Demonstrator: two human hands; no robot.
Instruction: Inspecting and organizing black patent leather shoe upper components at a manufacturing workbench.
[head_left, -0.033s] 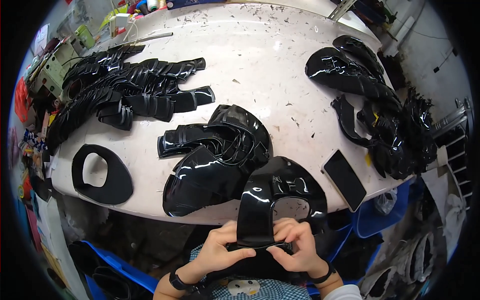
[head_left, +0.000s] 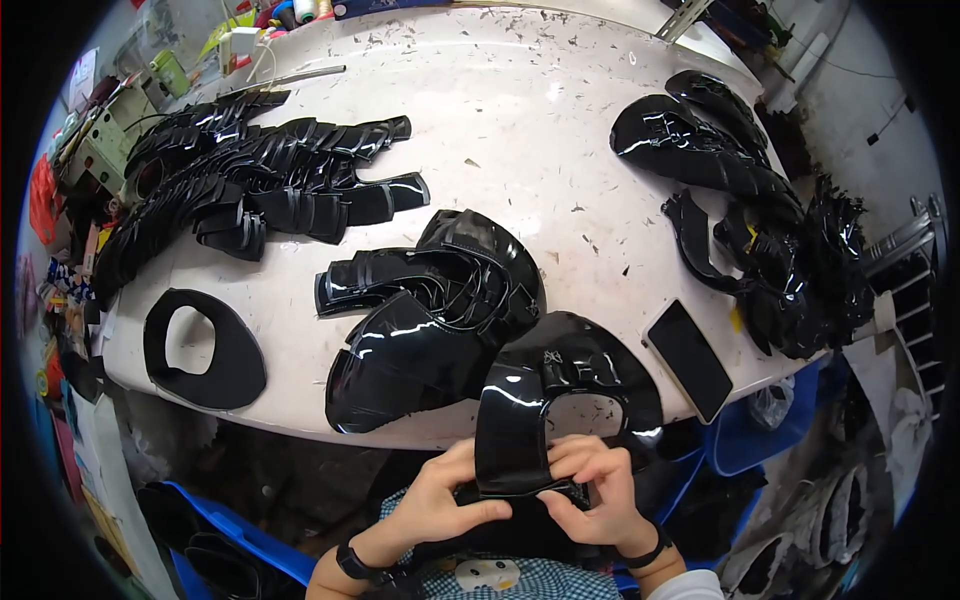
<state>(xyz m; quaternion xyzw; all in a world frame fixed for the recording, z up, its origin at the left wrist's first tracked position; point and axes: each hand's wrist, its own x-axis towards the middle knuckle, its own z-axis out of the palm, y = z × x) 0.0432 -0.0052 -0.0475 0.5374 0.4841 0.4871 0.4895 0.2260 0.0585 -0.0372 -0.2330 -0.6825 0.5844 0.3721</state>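
Fingers [head_left: 598,462] of a worker's two bare hands are pinching the near edge of a glossy black, ring-shaped piece of sheet material [head_left: 512,420] at the lower centre of the frame. At left of that edge, the left hand [head_left: 440,498] is keeping its thumb in front while its fingertips are disappearing behind the piece; the right hand [head_left: 608,508] is bending its fingers over the edge beside the opening, thumb pressing from the near side. Far parts of the piece are overlapping the rim of a broad white table [head_left: 520,130] strewn with small dark scraps.

Just beyond, at centre, a heap of curved glossy black pieces [head_left: 400,355] is resting near the table's edge. Overlapping rows of narrow curved black strips [head_left: 290,150] are filling the upper left, and a flat matte black oval ring [head_left: 238,370] is lying alone at left. Toward the right, a dark-screened smartphone with a pale rim [head_left: 690,360] is lying near a tangled pile of shiny black pieces [head_left: 790,290], while a rounded glossy black shell [head_left: 670,140] is occupying the upper right. Below the phone, a blue plastic bin [head_left: 735,440] is holding a crumpled clear plastic bag [head_left: 772,402].
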